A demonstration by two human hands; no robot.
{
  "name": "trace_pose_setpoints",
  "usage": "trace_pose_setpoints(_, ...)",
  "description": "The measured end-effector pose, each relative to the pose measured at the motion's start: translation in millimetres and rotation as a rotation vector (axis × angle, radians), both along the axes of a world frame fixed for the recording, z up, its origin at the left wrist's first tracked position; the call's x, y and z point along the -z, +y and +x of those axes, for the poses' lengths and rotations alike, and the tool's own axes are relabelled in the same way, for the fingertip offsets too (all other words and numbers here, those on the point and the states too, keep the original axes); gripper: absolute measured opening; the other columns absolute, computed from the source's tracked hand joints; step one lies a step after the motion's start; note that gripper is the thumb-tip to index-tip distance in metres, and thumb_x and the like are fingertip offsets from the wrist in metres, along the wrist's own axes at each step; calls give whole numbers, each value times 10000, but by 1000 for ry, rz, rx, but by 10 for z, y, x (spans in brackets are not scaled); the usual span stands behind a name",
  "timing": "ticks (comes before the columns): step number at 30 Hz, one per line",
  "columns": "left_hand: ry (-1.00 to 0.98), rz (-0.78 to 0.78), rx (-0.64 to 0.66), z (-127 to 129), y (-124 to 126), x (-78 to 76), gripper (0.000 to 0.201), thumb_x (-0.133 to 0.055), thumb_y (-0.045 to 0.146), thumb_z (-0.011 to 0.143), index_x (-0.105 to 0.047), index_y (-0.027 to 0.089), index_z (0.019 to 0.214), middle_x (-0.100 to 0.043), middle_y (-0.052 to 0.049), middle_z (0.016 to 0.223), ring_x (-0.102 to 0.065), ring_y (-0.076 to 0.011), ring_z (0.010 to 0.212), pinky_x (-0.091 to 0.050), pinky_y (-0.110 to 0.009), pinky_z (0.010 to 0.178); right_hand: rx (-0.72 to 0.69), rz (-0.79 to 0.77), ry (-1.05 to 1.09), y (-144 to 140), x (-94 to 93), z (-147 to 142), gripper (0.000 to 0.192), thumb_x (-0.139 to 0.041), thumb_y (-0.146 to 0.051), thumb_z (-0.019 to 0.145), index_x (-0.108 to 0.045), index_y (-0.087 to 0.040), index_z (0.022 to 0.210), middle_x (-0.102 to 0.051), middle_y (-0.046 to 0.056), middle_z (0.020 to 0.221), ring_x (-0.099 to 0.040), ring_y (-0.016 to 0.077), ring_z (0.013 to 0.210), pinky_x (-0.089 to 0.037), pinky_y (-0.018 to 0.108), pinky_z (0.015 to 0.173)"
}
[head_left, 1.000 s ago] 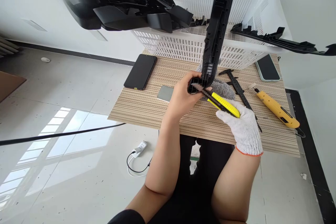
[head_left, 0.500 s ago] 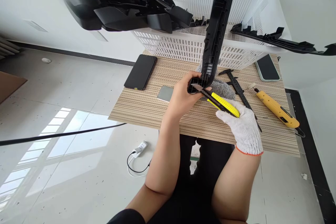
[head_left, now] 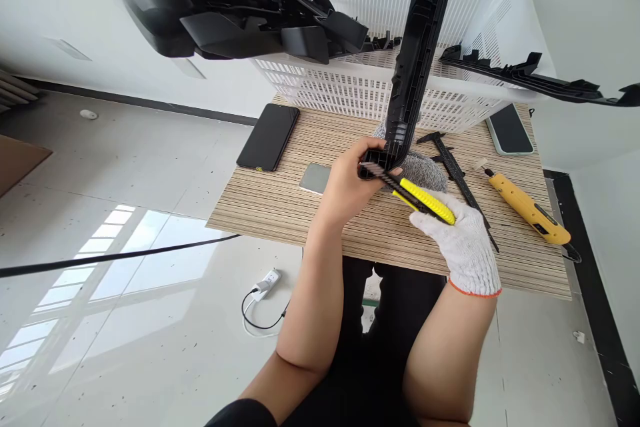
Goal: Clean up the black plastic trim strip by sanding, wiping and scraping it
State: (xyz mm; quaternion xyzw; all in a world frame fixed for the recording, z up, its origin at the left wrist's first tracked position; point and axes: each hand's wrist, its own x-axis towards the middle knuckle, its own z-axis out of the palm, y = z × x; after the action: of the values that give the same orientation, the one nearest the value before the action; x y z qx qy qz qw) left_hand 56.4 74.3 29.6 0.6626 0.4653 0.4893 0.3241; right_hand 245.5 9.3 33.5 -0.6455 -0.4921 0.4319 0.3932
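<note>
My bare left hand (head_left: 350, 177) is wrapped round the lower end of a long black plastic trim part (head_left: 414, 67), which rises up and away across the basket. In a white knitted glove with an orange cuff, my right hand (head_left: 457, 230) grips a yellow and black utility knife (head_left: 425, 201). The knife's extended blade points left and lies over the ribbed end of the part beside my left fingers; whether it touches cannot be made out. Behind that end, a grey cloth-like bundle (head_left: 425, 170) rests on the table, partly hidden.
A white slatted basket (head_left: 345, 90) at the back holds more black plastic parts (head_left: 280, 20). On the wood-grain table (head_left: 280, 213) lie a black phone (head_left: 269, 137), a grey plate (head_left: 316, 178), a black caliper (head_left: 457, 173), a yellow corded tool (head_left: 530, 207) and another phone (head_left: 509, 129).
The knife has shifted slightly left, its blade moving across the part's end. The top of the trim part has tilted a little to the right. My left hand keeps its hold.
</note>
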Motion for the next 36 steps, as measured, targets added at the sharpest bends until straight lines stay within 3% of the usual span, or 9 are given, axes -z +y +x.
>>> trace_pose_setpoints(2,-9,13,-19,3,-2,1,310,-782,229,757,-629,221,1027,-713,-21,1036,-663,-187,973,-537,-332,881,73,1,-1,-1,2,2,449,-808,-423,686,-753,-231,1088,-753,13,904,-686,188,791,-575,314,706)
trace_pose_setpoints(6,-62,10,-3,14,-17,-27,330,-805,230,733,-655,212,1026,-728,-17,1007,-673,-176,936,-542,-312,853,7,-20,51,-5,8,2,451,-838,-391,646,-757,-225,1057,-745,10,905,-668,172,778,-565,286,681)
trace_pose_setpoints(8,-89,-4,0,19,-30,-53,329,-814,262,729,-664,205,1016,-732,-20,1005,-675,-172,946,-539,-300,859,60,-12,71,-6,19,2,445,-821,-397,661,-748,-208,1057,-729,10,837,-637,152,690,-545,271,608)
trace_pose_setpoints(12,-174,-165,87,25,-47,-87,318,-732,424,809,-677,199,1027,-727,-44,1004,-677,-163,885,-546,-286,781,223,19,87,-5,52,3,395,-773,-414,703,-735,-177,1016,-657,-6,678,-472,84,492,-420,225,442)
trace_pose_setpoints(17,-185,-327,238,32,-32,-77,317,-668,476,849,-703,177,947,-724,-47,911,-660,-146,801,-527,-277,717,243,8,106,-6,62,-6,381,-787,-395,686,-732,-190,1003,-638,-18,654,-387,58,456,-340,207,396)
trace_pose_setpoints(24,-132,-373,222,81,-43,-54,267,-700,398,829,-528,193,824,-637,-10,781,-602,-112,665,-472,-256,581,237,9,95,-7,72,8,411,-794,-435,677,-728,-182,994,-659,1,694,-424,70,474,-357,218,406)
trace_pose_setpoints(29,-148,-328,173,93,-42,28,316,-619,245,850,-327,254,971,-605,49,767,-579,-108,630,-472,-276,602,232,16,98,-8,63,7,372,-773,-417,698,-731,-188,989,-650,-8,696,-395,62,463,-336,217,399)
trace_pose_setpoints(33,-62,-281,160,71,-23,86,551,-574,168,826,-267,254,1275,-679,0,906,-635,-138,702,-512,-314,677,224,16,99,-11,51,5,345,-767,-398,712,-733,-194,987,-648,-10,702,-372,58,463,-319,217,398)
trace_pose_setpoints(36,-34,-238,180,57,-8,136,602,-537,129,819,-297,265,1354,-681,-49,1027,-677,-179,848,-542,-350,762,212,11,86,-14,56,9,339,-752,-401,728,-732,-197,998,-652,-5,710,-382,66,466,-324,226,402)
